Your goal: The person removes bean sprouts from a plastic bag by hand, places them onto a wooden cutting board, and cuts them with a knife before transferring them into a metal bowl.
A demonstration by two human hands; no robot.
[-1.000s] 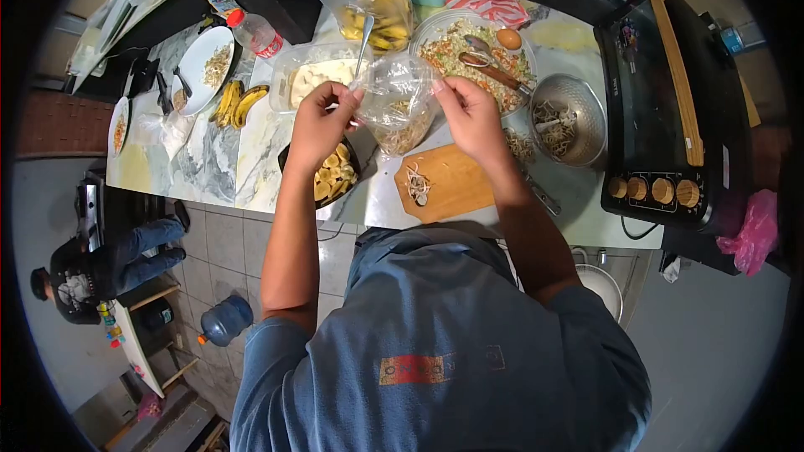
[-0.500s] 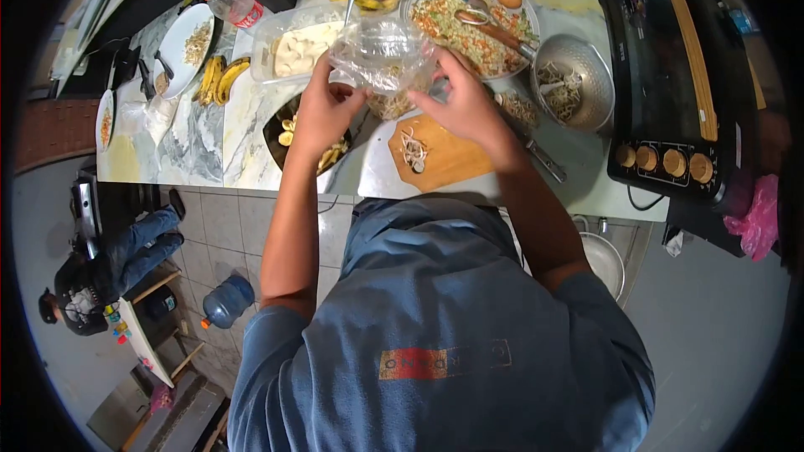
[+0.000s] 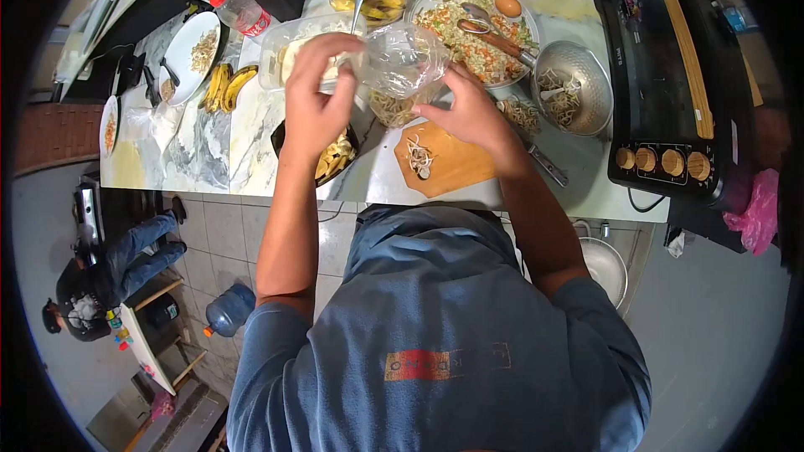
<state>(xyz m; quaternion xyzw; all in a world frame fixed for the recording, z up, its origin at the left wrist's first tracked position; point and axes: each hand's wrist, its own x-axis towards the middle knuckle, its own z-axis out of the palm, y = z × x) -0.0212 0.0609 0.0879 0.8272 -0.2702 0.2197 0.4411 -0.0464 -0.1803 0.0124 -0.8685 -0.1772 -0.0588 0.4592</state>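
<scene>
A clear plastic bag [image 3: 408,54] stands above the counter with pale bean sprouts [image 3: 392,109] in its lower part. My right hand [image 3: 473,113] pinches the bag's right side between thumb and fingers. Just left of the bag, my left hand [image 3: 318,100] is raised with thumb and fingers apart, holding nothing that I can see. Below the bag lies a wooden cutting board [image 3: 456,163] with a few sprout scraps [image 3: 420,155] on it. Partly hidden by my left arm is a dark bowl of banana pieces [image 3: 337,157].
Behind the hands are a plastic tub [image 3: 272,59] with a spoon and a plate of chopped vegetables [image 3: 477,42]. To the right stand a metal colander [image 3: 590,67], a knife [image 3: 548,165] and a black toaster oven [image 3: 670,84]. Another person [image 3: 92,285] is at far left.
My left hand has let go of the bag and opened, drawing slightly up and left. The bag leans more to the right, with my right hand still at its side.
</scene>
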